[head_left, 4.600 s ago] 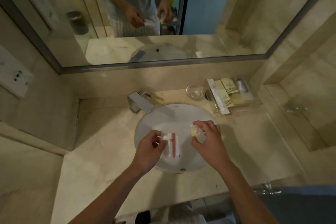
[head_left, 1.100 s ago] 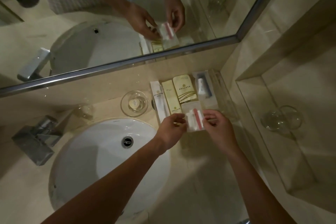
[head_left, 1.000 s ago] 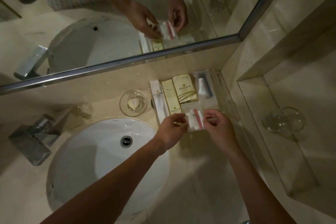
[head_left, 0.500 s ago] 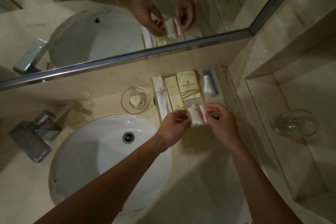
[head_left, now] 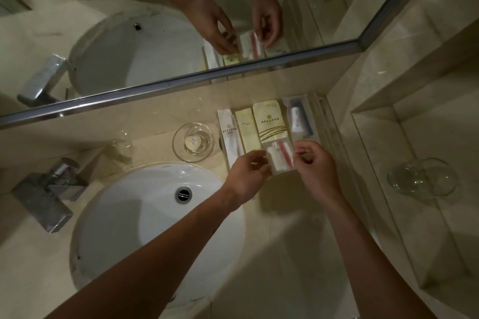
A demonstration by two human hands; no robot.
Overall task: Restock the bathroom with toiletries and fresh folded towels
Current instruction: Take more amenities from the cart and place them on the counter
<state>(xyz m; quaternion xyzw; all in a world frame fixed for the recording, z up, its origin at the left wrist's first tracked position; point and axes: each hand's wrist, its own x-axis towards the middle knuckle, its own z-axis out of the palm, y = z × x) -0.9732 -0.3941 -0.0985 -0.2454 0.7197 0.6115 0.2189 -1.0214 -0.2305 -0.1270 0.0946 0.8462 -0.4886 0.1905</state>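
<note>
Left hand (head_left: 246,176) and right hand (head_left: 316,166) pinch clear packet (head_left: 280,156) at tray (head_left: 322,122)

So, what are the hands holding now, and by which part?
Both hold one small clear packet with white and pink pieces inside: the left hand pinches its left edge, the right hand its right edge.

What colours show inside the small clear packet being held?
White and pink, side by side, in the small clear plastic packet; head view.

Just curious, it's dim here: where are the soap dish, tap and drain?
soap dish (head_left: 178,153): head view, glass rim.
tap (head_left: 40,198): head view, top of spout.
drain (head_left: 183,194): head view, its centre.
</note>
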